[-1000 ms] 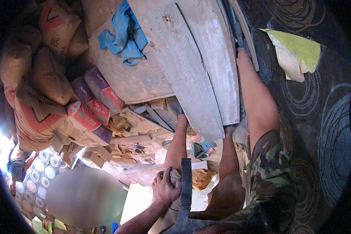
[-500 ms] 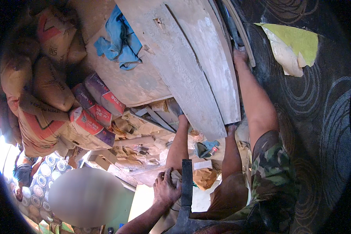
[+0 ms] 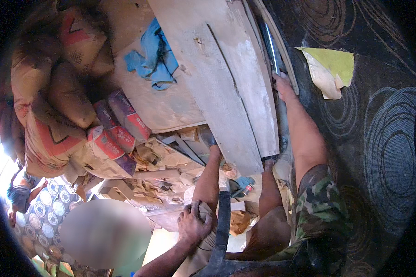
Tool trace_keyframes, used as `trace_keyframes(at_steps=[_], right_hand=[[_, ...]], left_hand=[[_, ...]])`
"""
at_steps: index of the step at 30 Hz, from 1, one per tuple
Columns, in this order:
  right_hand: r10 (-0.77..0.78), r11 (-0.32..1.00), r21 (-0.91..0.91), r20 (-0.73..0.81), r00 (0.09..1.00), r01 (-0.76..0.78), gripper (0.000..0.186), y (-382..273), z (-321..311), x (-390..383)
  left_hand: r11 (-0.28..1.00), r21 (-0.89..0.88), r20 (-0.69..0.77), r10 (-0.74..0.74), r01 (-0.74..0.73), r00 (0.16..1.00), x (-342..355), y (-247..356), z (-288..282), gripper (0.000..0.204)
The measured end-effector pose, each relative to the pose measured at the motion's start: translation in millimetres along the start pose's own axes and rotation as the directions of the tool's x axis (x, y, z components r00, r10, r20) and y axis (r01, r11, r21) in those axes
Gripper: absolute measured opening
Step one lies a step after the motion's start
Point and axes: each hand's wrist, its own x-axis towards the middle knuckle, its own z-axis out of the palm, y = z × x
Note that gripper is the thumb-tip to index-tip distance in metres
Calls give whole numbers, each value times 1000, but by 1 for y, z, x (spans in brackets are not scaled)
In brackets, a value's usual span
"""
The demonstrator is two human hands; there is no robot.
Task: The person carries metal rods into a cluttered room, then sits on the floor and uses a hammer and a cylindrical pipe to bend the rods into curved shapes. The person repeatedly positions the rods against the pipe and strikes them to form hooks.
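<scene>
My left hand (image 3: pixel 195 225) rests on my left knee at the hem of the shorts, its fingers bent and apart with nothing in them. Stretched far forward on the right, my right hand (image 3: pixel 284 85) closes round the near end of a long thin shiny strip (image 3: pixel 271 44); its exact kind is unclear. The strip lies in a narrow gap between a stack of wide, pale dusty planks (image 3: pixel 226 92) and a curved pale edging piece (image 3: pixel 289 55). The planks slope down toward my feet, partly covering them.
Brown and red sacks (image 3: pixel 51 143) and smaller red-purple packs (image 3: pixel 122 134) pile up at left. A blue cloth (image 3: pixel 152 60) lies on a board. Torn paper (image 3: pixel 166 189) litters the floor. Dark patterned covering (image 3: pixel 393 152), with a yellow-green piece (image 3: pixel 339 64), fills the right. Another person (image 3: pixel 21 191) is at far left.
My view has shifted slightly. My right hand and the strip show a little lower and the strip shines more brightly. My left hand stays on the knee.
</scene>
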Motion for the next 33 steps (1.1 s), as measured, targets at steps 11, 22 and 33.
trace_keyframes(at_steps=[11, 22, 33], right_hand=[[-334, 813, -562, -239, 912, 150, 35, -38, 28, -48], [311, 936, 134, 110, 944, -324, 22, -158, 18, -155], [281, 873, 386, 101, 955, -297, 21, -232, 9, -359]], left_hand=[[998, -29, -78, 54, -56, 995, -14, -9, 4, 74], [995, -87, -130, 26, -38, 991, -30, -28, 10, 76], [965, -149, -281, 170, -217, 945, -43, -65, -2, 75]])
